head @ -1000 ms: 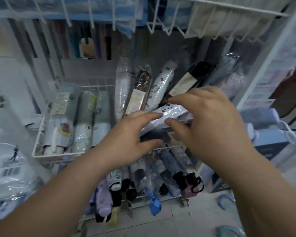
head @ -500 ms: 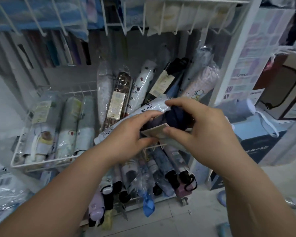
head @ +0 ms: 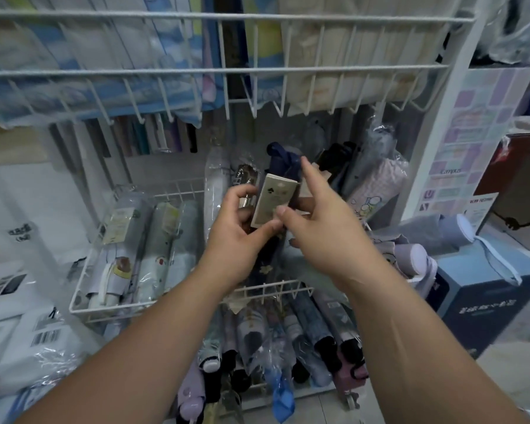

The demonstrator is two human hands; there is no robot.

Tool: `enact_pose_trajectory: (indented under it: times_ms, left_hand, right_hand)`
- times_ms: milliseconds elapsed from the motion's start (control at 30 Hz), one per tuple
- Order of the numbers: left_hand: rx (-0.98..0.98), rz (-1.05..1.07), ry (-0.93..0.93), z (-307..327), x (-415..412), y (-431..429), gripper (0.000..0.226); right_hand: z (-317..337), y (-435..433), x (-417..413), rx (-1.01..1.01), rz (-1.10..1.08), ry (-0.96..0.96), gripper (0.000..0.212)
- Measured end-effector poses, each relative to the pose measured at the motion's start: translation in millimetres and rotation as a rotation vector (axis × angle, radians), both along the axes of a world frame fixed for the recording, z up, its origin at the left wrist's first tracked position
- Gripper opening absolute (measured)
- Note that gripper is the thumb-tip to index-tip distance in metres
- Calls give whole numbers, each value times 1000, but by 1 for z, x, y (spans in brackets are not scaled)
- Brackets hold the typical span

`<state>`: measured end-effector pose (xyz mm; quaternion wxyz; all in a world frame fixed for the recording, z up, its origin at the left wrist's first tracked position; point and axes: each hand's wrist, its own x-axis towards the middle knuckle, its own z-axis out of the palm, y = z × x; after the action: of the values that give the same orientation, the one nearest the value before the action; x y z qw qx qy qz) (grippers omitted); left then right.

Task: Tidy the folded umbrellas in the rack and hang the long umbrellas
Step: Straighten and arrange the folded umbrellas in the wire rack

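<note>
Head view: our left hand (head: 239, 231) grips a navy folded umbrella (head: 283, 163) upright over the white wire rack (head: 141, 306). Our right hand (head: 325, 221) pinches its beige paper tag (head: 274, 197), forefinger raised. We cannot read the tag's print. Plastic-wrapped umbrellas (head: 156, 249) lie side by side in the rack, and a lower row of umbrellas (head: 306, 328) fills the tier beneath.

Right foreground: a dark blue carton (head: 484, 304) printed with pale lettering is shown standing on the pale tiled floor (head: 325, 408). Left foreground: white packages (head: 28, 341) wrapped in clear film and marked with barcode labels are seen stacked. Right, upper: a chart of pastel squares (head: 471, 123) is fixed to an upright white panel; just below it a small white card (head: 479, 206) with a red heading is propped. Far right: a red-brown box (head: 514, 166) is partly visible.
</note>
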<state>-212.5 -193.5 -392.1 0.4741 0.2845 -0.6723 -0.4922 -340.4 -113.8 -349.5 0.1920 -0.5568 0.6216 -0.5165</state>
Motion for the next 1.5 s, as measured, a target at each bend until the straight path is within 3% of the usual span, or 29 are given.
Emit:
enact_pose_trajectory:
  times_ms: [167,467,600,700,833,967,1100,1233,1300,1367,1433,1500]
  left_hand:
    - [110,127,197,-3,7,-3,45]
    - [305,257,458,9,26,-34,34]
    - [368,300,460,18,41,-46,40]
    - [352,312,437,26,53,-51,39]
    - [244,240,168,38,84,-59,39]
    - [148,183,-112,37,128,-69,54]
    - [10,240,-509,27,151,-79,65]
    - [-134,295,-963,17,157,-77,49]
    - [-149,323,-1002,6,162,-77,49]
    - [-107,368,-872,-1,168,-74,52]
    - [-74,415,-794,-7,173,-71,50]
    - [-119,453,-844,-14,175,-70,49]
  right_hand:
    - [6,-14,21,64,52,114,77]
    - [-20,-53,42,124,68,64,63]
    - [-27,-64,55,106,93,62,61]
    - [-25,-74,63,66,130,-50,59]
    - [-23,-97,82,67,192,-132,60]
    - [-35,-120,109,108,228,-159,60]
    - [-53,-136,130,150,196,-165,58]
    - [-72,-147,137,212,124,-121,55]
    - [-78,-149,140,237,106,-50,48]
    - [-79,-155,145,265,118,-32,40]
    - [-77,-163,152,302,147,-17,40]
    - [-76,-171,155,328,169,10,45]
